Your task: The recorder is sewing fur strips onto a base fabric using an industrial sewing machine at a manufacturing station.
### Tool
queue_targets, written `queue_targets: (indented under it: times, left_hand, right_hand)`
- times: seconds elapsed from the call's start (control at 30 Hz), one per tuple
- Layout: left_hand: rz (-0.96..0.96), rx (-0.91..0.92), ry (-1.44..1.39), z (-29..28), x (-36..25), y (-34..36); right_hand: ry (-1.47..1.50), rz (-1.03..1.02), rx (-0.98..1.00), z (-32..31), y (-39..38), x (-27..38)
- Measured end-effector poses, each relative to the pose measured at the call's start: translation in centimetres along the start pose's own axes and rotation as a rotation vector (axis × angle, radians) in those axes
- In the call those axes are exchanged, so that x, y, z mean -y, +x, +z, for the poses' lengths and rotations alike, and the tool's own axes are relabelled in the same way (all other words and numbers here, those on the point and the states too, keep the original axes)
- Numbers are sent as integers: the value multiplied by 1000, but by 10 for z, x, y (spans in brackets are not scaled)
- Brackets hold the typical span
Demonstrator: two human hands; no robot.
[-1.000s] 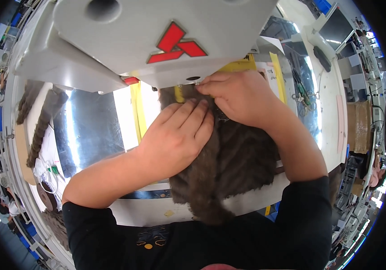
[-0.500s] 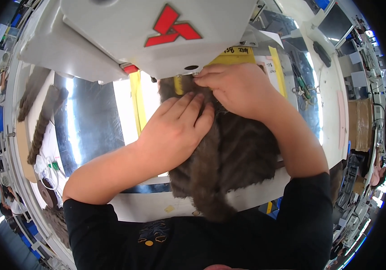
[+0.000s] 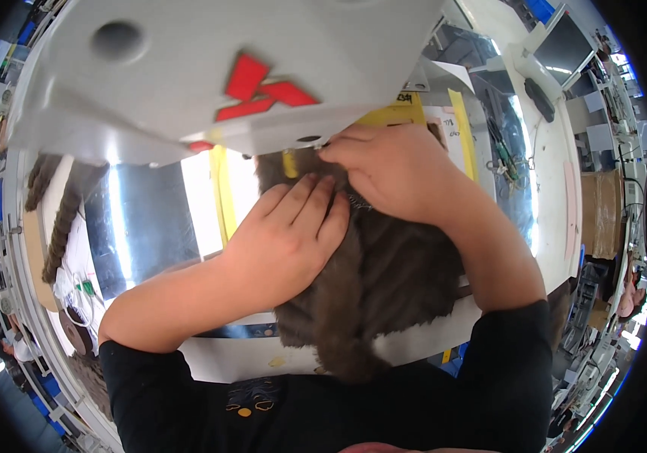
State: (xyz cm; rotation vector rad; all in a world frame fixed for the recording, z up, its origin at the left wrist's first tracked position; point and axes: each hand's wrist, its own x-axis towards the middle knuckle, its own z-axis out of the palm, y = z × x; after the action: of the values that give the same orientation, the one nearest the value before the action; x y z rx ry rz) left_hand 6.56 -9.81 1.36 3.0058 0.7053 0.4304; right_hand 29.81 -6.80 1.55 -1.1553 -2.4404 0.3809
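Observation:
A dark brown striped fur piece (image 3: pixel 406 264) lies under a large grey sewing machine head (image 3: pixel 150 68). A narrower fur strip (image 3: pixel 342 302) runs along it toward my body, its end hanging near the table's front edge. My left hand (image 3: pixel 286 241) rests palm down on the fur, fingers stretched out and lying on it just in front of the machine. Beside the machine's lower edge, my right hand (image 3: pixel 391 166) pinches the fur's edge between thumb and fingers. The machine head covers the far end of the fur, and the needle cannot be made out.
Yellow tape strips (image 3: pixel 223 196) cross the shiny work surface. Several fur strips (image 3: pixel 67 219) lie at the left near a dark roll (image 3: pixel 74 332). Scissors or similar tools (image 3: pixel 501 140) are at the right, with a black object (image 3: pixel 539 100) and a cardboard box (image 3: pixel 601 215) beyond.
The machine head appears lower and shifted left in view, as my viewpoint has moved. Both hands stay on the fur in nearly the same grip.

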Motion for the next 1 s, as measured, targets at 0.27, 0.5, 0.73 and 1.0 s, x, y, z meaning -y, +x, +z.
queue_targets:
  times: [0.27, 0.5, 0.73, 1.0]
  left_hand:
    - [34, 67, 44, -7, 2, 3]
    - [38, 117, 68, -10, 1, 5]
    - [25, 116, 65, -9, 1, 4]
    - [5, 103, 42, -9, 0, 5]
  right_hand:
    - [-135, -9, 145, -2, -5, 16]
    - [-113, -29, 106, 0, -8, 16]
    - [-104, 6, 137, -1, -6, 18]
    - [-140, 29, 129, -2, -1, 13]
